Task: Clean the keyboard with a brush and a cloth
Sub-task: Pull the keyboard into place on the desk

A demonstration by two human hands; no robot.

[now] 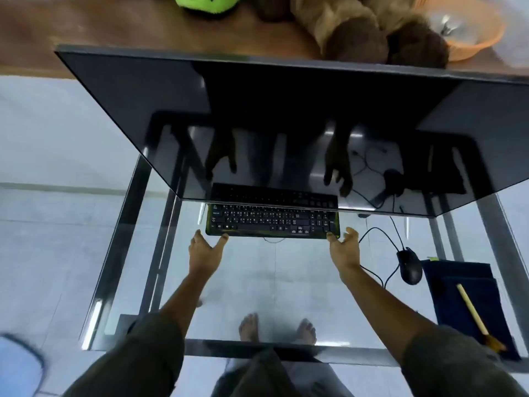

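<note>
The left hand [204,247] is spread wide and holds nothing. Its thumb tip touches the near-left corner of the black keyboard with a yellow-green rim [272,222]. That keyboard lies flat on the clear glass surface [137,253], with its far rows tucked under the lower edge of the large dark flat monitor [286,124]. A thin cable loop shows just in front of its near edge.

The right hand [343,247] is also unclenched. Its thumb rests on the near-right corner, and its fingers are loosely bent beside the keyboard's right end, gripping nothing that can be seen. Just right of it a black cable runs to the black computer mouse [410,267]. Well apart, by the near-right edge, lies the dark blue folded cloth [458,285]. The brush with a pale wooden handle [472,310] lies slanted across it, with its bristle end close to the rim.

Neither tool is in hand, so the cleaning proper seems not yet begun.

- If the keyboard is drawn toward the person, its back could catch the monitor's edge.
- Its cable could pull taut or drag the mouse lead.
- With only thumbs on the corners, it may skew on the slick glass.
- A careless reach to the right could knock the brush off the surface.
</note>
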